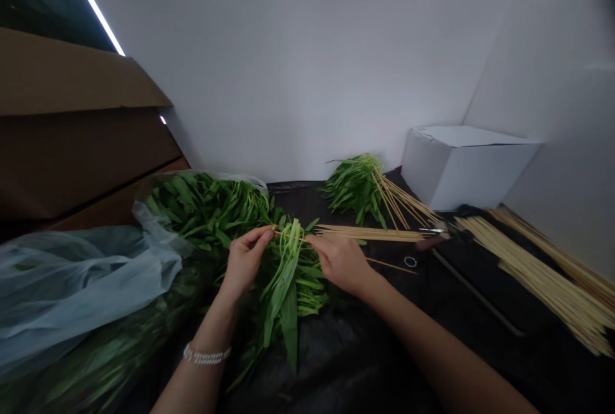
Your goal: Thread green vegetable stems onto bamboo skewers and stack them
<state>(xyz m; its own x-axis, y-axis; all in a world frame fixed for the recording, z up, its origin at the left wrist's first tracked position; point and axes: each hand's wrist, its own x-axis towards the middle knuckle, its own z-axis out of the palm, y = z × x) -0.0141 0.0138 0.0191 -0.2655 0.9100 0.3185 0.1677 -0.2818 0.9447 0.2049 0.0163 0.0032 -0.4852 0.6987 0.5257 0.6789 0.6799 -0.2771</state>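
Note:
Long green leaves with pale stems [287,273] hang between my two hands, over more loose leaves on the black sheet. My left hand [246,259] pinches the tip of a thin wooden skewer [275,231] at the left side of the stems. On their right, my right hand [342,261] is closed at the skewer's line, its fingers against the stems. Part of the skewer is hidden behind stems and fingers. Beyond my right hand lie several loose skewers [379,233]. A bundle of leaves [358,186] with skewers through its stems rests near the wall.
An open plastic bag [91,266] with leafy greens fills the left, beside a cardboard box [81,151]. At the right are a white box [461,164], scissors [435,238], a small ring [410,261], a dark flat case [500,286] and many wooden sticks [538,273].

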